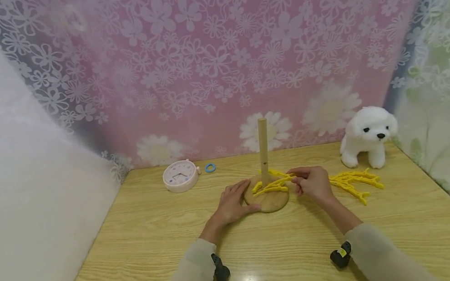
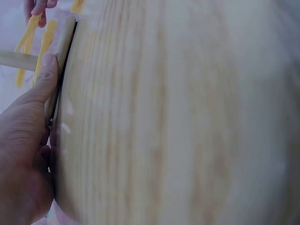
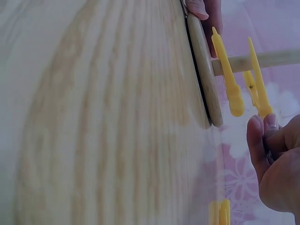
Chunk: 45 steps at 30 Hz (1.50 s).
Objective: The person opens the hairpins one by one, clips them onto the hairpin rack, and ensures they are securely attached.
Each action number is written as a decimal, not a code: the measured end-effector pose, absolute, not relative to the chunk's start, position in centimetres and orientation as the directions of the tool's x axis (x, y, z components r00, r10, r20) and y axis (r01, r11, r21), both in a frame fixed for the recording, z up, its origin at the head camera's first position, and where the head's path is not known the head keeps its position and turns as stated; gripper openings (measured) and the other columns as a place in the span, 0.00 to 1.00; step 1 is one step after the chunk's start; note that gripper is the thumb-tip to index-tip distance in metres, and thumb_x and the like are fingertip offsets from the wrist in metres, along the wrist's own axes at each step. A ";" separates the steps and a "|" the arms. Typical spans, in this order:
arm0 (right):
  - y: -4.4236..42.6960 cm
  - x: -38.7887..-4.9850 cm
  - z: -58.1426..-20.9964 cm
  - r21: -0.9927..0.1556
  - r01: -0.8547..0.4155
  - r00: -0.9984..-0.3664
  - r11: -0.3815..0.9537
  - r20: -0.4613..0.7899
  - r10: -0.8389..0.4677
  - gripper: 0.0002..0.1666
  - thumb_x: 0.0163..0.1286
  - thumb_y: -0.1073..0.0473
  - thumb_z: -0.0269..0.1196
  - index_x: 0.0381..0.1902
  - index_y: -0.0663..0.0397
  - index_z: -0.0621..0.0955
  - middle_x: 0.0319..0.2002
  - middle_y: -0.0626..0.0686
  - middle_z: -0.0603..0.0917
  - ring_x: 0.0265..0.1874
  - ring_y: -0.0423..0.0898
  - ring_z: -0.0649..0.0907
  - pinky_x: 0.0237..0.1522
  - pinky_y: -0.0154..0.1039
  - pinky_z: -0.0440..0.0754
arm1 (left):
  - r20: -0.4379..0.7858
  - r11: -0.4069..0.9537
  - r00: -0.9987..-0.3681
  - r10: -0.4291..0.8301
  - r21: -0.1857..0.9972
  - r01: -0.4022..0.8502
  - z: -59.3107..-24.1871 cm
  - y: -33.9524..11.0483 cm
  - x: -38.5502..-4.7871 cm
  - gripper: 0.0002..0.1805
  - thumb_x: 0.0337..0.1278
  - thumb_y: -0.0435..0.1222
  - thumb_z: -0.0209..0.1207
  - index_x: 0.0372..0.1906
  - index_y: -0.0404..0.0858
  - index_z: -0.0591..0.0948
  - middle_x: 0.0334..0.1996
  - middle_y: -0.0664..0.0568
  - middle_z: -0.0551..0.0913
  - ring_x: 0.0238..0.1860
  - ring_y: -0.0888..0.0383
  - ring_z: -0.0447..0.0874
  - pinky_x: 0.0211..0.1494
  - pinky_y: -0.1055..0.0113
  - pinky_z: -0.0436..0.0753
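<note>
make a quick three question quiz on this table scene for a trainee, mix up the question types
1. Which hand pinches a yellow branch near the upright stick?

2. Which thing lies nearest the blue ring in the head view?
(a) toy dog
(b) clock
(c) stick

3. Fill in the missing word: the left hand touches the round wooden ____ that the stick stands on.

Key:
1. The right hand
2. b
3. base
</note>
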State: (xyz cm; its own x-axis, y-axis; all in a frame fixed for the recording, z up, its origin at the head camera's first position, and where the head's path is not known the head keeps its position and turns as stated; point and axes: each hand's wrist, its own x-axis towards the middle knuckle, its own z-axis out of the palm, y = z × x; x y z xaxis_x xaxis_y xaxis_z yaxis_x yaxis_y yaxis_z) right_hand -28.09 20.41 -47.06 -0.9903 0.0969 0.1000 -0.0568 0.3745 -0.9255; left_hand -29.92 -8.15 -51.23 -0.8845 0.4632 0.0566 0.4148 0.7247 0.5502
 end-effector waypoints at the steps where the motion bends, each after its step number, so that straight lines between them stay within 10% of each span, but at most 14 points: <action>1: 20.3 -28.2 -47.1 -0.926 -0.057 -0.991 0.373 0.098 0.094 0.14 0.73 0.73 0.64 0.54 0.68 0.87 0.41 0.69 0.89 0.16 0.48 0.83 0.21 0.45 0.86 | 0.060 0.723 -0.883 0.465 0.550 0.418 -51.2 -8.1 -29.9 0.52 0.61 0.63 0.66 0.84 0.51 0.58 0.82 0.55 0.59 0.76 0.48 0.58 0.77 0.46 0.57; 36: 19.2 -28.7 -47.0 -0.875 -0.133 -0.989 0.466 0.085 -0.123 0.16 0.72 0.69 0.66 0.56 0.58 0.87 0.16 0.61 0.83 0.10 0.45 0.73 0.12 0.34 0.61 | 0.050 0.746 -0.894 0.445 0.532 0.401 -51.3 -8.1 -30.0 0.53 0.60 0.65 0.65 0.84 0.51 0.58 0.81 0.57 0.60 0.74 0.50 0.60 0.77 0.48 0.59; 45: 19.8 -28.2 -47.0 -0.939 -0.127 -0.967 0.319 0.045 -0.251 0.21 0.75 0.69 0.63 0.64 0.64 0.81 0.26 0.73 0.83 0.15 0.48 0.75 0.16 0.37 0.67 | 0.051 0.749 -0.893 0.447 0.526 0.404 -51.3 -8.0 -30.0 0.52 0.60 0.65 0.65 0.84 0.52 0.58 0.81 0.57 0.59 0.75 0.50 0.60 0.77 0.48 0.58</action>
State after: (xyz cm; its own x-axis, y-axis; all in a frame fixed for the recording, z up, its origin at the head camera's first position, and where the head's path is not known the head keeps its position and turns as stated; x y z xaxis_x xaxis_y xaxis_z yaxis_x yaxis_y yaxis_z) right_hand -28.16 19.84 -46.95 -0.9668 -0.2514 0.0452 -0.1268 0.3188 -0.9393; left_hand -30.02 -8.05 -51.33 -0.8933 0.4466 0.0506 0.4040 0.7487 0.5255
